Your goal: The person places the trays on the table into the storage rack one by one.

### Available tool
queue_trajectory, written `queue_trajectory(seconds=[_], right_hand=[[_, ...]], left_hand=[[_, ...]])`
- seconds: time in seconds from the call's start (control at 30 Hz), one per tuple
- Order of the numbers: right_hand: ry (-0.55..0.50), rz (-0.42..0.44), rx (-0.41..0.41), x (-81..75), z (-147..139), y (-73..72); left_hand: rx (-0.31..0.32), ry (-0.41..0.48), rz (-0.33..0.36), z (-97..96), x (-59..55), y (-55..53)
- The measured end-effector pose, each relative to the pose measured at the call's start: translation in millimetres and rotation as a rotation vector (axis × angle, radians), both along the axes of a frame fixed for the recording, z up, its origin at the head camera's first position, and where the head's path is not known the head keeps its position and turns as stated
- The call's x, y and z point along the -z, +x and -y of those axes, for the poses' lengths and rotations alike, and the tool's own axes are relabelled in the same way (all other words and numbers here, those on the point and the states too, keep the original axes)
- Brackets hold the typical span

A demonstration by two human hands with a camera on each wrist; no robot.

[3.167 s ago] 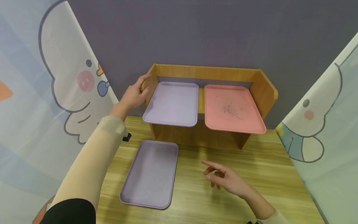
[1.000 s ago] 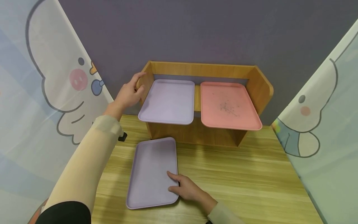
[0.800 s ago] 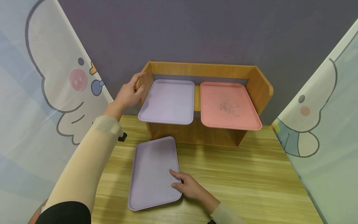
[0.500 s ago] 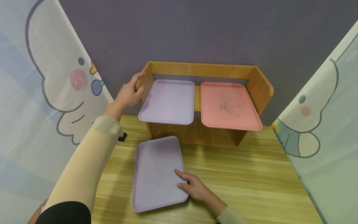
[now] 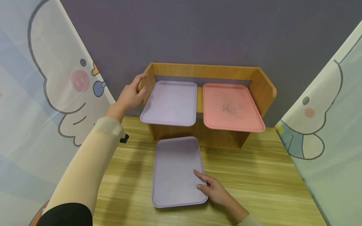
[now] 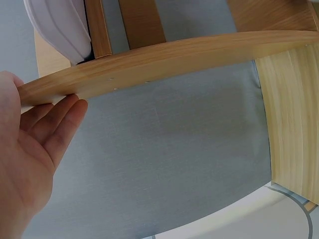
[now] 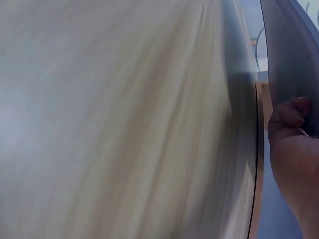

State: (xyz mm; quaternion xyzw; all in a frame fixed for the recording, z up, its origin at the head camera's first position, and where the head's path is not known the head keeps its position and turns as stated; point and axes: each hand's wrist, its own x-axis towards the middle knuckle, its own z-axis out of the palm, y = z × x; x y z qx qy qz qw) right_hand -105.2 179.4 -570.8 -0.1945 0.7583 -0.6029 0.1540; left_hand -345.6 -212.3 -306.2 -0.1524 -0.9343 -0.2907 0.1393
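My right hand [image 5: 217, 190] pinches the right edge of a purple tray [image 5: 178, 172], thumb and index finger on top. In the right wrist view the curled fingers of my right hand [image 7: 294, 134] lie against the tray's underside [image 7: 291, 55], which is raised off the table. My left hand [image 5: 130, 95] grips the left side panel of a small wooden shelf [image 5: 206, 70]. The left wrist view shows the fingers of my left hand [image 6: 60, 119] against the panel's outer face [image 6: 164, 59]. A lilac tray [image 5: 171, 103] and a pink tray [image 5: 232, 108] lie side by side on the shelf.
The shelf stands on a wood-grain table [image 5: 268, 182] against a grey backdrop [image 5: 209, 31]. Cartoon-printed sheets flank it, one left sheet [image 5: 25, 141] and one right sheet [image 5: 339, 138]. Both upper trays overhang the shelf's front. Dark specks mark the pink tray.
My right hand, free at first, has taken hold of the purple tray's right edge. The tray has moved right, in front of the shelf. My left hand stays on the side panel.
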Motion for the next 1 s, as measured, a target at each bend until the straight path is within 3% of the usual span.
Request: queue_trajectory(seconds=[0.5, 1.0], right_hand=[[0.093, 0.052, 0.165, -0.8, -59.3, -7.0], [0.326, -0.004, 0.194, -6.8, -79.9, -27.0]], left_hand=[[-0.005, 0.004, 0.009, -1.9, -1.9, 2.4], [-0.008, 0.003, 0.016, -2.3, -3.6, 5.0]])
